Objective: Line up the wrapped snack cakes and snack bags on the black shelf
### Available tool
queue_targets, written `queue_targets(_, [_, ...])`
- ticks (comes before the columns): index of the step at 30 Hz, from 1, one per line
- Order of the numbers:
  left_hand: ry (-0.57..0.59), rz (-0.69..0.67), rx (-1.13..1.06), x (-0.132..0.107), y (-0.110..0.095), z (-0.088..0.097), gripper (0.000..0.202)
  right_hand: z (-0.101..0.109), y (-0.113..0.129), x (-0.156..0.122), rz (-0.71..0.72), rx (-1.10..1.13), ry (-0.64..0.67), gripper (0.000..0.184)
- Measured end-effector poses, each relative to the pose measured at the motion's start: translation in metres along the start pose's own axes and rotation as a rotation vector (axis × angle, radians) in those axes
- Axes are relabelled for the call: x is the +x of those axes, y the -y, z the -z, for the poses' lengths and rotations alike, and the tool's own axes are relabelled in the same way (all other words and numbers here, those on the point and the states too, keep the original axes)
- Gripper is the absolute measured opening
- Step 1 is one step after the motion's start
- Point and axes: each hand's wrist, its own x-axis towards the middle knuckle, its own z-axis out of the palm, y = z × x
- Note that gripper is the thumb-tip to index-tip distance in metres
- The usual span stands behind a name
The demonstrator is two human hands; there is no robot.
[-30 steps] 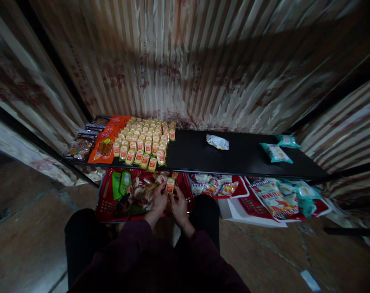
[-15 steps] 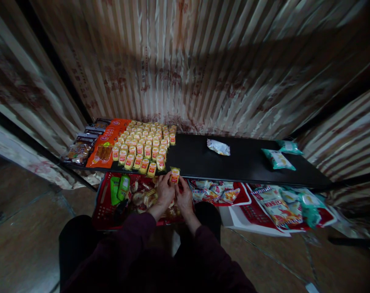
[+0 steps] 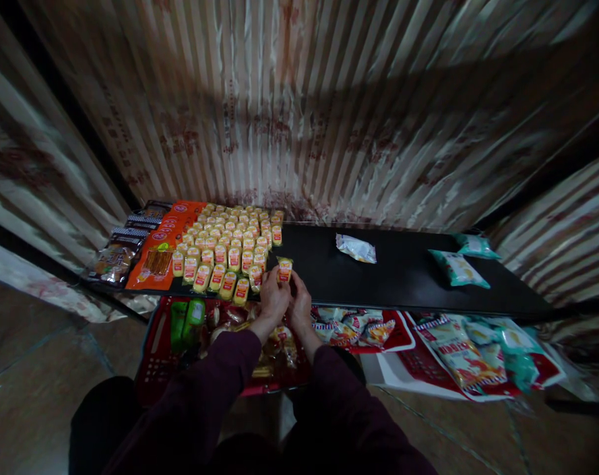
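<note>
The yellow packet (image 3: 284,270) bears a red label whose writing is too small to read. It sits at the centre of the frame, pinched from below by the closed fingertips of the left hand (image 3: 274,298) and right hand (image 3: 301,305). It is held over the black shelf (image 3: 378,277), just right of the rows of packets (image 3: 220,254).

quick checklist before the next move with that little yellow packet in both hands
1. Grip: left hand and right hand both pinch the small yellow packet: ok
2. Orientation: it is upright, label towards the camera, like the rows of packets: ok
3. Room: bare black shelf just right of the rows: ok
4. Contact: whether the packet's base touches the shelf: cannot tell
5. Supply: red basket below the shelf holds more snacks: ok
</note>
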Motion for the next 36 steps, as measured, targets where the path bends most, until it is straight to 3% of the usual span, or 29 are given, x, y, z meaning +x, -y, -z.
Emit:
queue_targets(10, [-0.001,0.084,-0.087,0.025,0.004,-0.015,0.040,-0.014,-0.014,0.029,-0.064,-0.006,-0.019,0.047])
queue_targets(18, [0.013,0.060,-0.047,0.040,0.006,-0.022,0.038,-0.019,-0.022,0.049,-0.058,-0.025,-0.016,0.043])
queue_targets(27, [0.043,0.097,0.016,0.057,-0.006,-0.027,0.033,-0.031,-0.034,0.071,-0.059,-0.014,-0.042,0.041])
queue_targets(36, [0.021,0.073,0.000,0.080,-0.001,-0.038,0.037,-0.040,-0.037,0.089,-0.076,-0.019,-0.028,0.042])
